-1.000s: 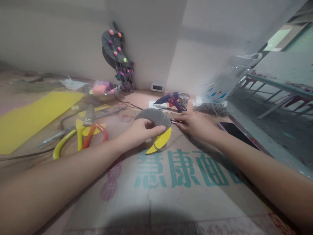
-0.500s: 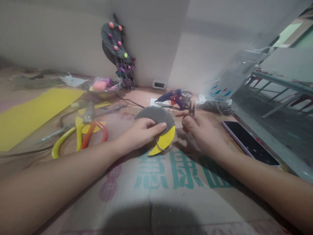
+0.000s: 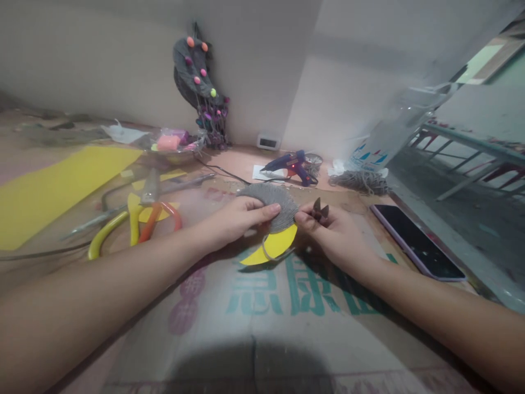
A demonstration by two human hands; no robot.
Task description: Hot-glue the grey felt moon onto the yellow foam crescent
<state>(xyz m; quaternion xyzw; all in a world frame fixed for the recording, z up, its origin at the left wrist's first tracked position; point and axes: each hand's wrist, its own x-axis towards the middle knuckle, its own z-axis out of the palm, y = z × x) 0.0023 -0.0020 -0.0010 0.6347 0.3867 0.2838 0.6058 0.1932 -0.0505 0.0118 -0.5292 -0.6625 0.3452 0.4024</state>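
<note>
Between the thumb and fingers of my left hand (image 3: 250, 216) is a crescent cutout (image 3: 273, 243) of yellow card. Grey yarn (image 3: 283, 205) is wound closely round its upper part, and the lower tip shows bare yellow. A loose yarn end hangs across the yellow part. My right hand (image 3: 328, 224) is closed, its thumb and forefinger touching the crescent's right edge. Small snips (image 3: 320, 210) are tucked in that hand, their two pointed jaws sticking up; the handles are hidden in the palm.
Scissors (image 3: 135, 224) with yellow and orange handles lie left, near yellow card (image 3: 61, 191). Behind stand a glue gun (image 3: 287, 163) with a red light and a yarn bundle (image 3: 361, 181). A phone (image 3: 416, 241) lies right. A decorated grey crescent (image 3: 192, 71) hangs on the wall.
My right hand has come left and down to the crescent's edge, fingertips now touching it. The crescent has tilted slightly, and more of its yellow tip swings left.
</note>
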